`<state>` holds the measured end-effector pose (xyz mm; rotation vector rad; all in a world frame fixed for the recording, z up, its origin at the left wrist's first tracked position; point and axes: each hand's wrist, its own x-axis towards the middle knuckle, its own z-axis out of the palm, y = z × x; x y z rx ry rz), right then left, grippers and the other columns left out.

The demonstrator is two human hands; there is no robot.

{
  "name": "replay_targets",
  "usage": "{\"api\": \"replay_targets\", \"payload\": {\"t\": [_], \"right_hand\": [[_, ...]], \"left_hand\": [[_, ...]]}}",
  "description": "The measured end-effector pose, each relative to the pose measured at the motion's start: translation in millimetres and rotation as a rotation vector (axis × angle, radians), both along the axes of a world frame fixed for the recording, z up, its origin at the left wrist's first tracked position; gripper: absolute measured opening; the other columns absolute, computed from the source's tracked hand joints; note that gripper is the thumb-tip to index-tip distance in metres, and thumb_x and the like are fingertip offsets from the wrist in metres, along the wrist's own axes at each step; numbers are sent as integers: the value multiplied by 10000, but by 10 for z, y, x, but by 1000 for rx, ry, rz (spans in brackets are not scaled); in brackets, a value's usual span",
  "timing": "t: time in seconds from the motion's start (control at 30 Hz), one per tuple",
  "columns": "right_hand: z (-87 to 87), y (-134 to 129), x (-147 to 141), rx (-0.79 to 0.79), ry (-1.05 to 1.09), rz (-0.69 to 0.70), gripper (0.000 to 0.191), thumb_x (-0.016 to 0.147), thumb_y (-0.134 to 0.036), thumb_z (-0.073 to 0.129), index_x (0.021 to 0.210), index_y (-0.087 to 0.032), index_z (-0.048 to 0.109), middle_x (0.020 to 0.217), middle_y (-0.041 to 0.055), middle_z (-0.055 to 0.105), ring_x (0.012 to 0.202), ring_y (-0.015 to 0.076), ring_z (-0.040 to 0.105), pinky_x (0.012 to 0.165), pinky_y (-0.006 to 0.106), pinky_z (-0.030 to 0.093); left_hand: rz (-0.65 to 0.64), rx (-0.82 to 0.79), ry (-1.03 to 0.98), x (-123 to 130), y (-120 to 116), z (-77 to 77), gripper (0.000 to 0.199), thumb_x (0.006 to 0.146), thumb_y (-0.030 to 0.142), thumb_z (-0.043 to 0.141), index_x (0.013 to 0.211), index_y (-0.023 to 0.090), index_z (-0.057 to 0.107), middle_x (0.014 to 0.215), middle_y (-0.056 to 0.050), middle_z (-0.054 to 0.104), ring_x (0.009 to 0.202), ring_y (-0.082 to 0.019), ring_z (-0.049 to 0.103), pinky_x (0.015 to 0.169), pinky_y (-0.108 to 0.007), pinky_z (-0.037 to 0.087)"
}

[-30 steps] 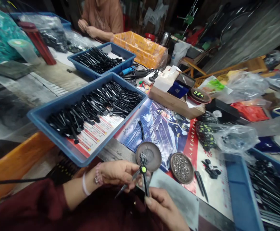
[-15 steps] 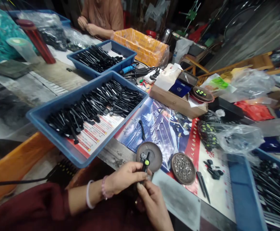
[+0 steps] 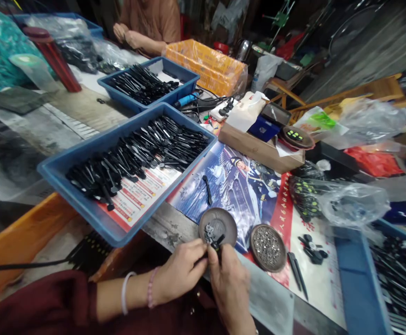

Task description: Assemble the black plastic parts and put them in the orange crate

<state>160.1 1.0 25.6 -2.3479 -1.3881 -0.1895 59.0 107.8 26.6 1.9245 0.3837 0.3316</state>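
My right hand [image 3: 229,279] is closed around a slim black plastic part [image 3: 218,243], whose dark end shows between thumb and fingers with a trace of lime green. Against it, my left hand [image 3: 189,267] pinches with thumb and forefinger; what lies in those fingertips is too small to make out. Both hands meet over the table's front edge, just before a brown dish [image 3: 225,223] holding small greyish pieces [image 3: 209,231]. To the right stands a second dish [image 3: 253,238] full of small metal parts [image 3: 268,246].
A blue tray [image 3: 80,204] of black parts lies left, another blue tray [image 3: 189,86] behind it. One black part [image 3: 207,190] rests on the printed poster [image 3: 223,181]. Right are two black pointed pieces [image 3: 298,272] and a blue bin [image 3: 358,274]. Across the table sits a person [image 3: 150,23].
The black part, upright with its green disc showing before, is now tilted and mostly covered by fingers. My right hand has risen beside it; my left fingertips have shifted to its tip.
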Motion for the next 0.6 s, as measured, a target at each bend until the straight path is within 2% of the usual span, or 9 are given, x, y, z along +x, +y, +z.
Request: {"api": "replay_targets", "payload": {"t": [0.1, 0.23, 0.33, 0.4, 0.5, 0.6], "right_hand": [[-40, 0, -3, -30, -28, -19, 425, 1038, -398, 290, 720, -213, 501, 520, 24, 534, 408, 176, 514, 450, 312, 245], [-67, 10, -5, -58, 41, -49, 431, 1040, -396, 264, 738, -215, 513, 501, 31, 548, 404, 180, 516, 460, 316, 246], [-48, 21, 28, -31, 220, -71, 477, 1041, -436, 228, 711, -222, 497, 494, 21, 547, 402, 170, 507, 460, 306, 248], [-24, 5, 70, -35, 401, -73, 481, 1031, -472, 250, 681, -226, 469, 498, 7, 532, 420, 162, 501, 459, 290, 259], [6, -65, 124, -44, 670, -51, 459, 1007, -513, 310, 676, -223, 442, 535, -11, 523, 468, 146, 499, 470, 258, 294], [7, -138, 107, -55, 852, 10, 407, 983, -506, 395, 721, -208, 483, 596, -14, 554, 529, 138, 517, 498, 234, 327]], "left_hand": [[-15, 6, -1, 6, 1, -2, 172, 899, 94, 439, 804, 163, 564, 809, -48, 580, 752, -155, 545, 691, -258, 427], [-44, -32, 10, 25, -10, 11, 206, 927, 128, 420, 956, 154, 622, 895, -81, 617, 838, -183, 580, 768, -284, 464], [-54, -74, 23, 48, -12, 29, 241, 937, 156, 427, 1063, 150, 632, 967, -104, 631, 901, -202, 588, 824, -307, 466], [-59, -128, 35, 65, -3, 30, 226, 923, 164, 463, 1045, 146, 652, 962, -99, 633, 897, -203, 586, 823, -307, 458], [-31, -313, 73, 88, 27, 4, 156, 887, 205, 549, 880, 138, 690, 860, -58, 617, 821, -183, 569, 765, -284, 440], [61, -597, 77, 107, 59, -52, 204, 866, 302, 601, 801, 129, 685, 791, -29, 604, 768, -164, 542, 711, -261, 422]]}}
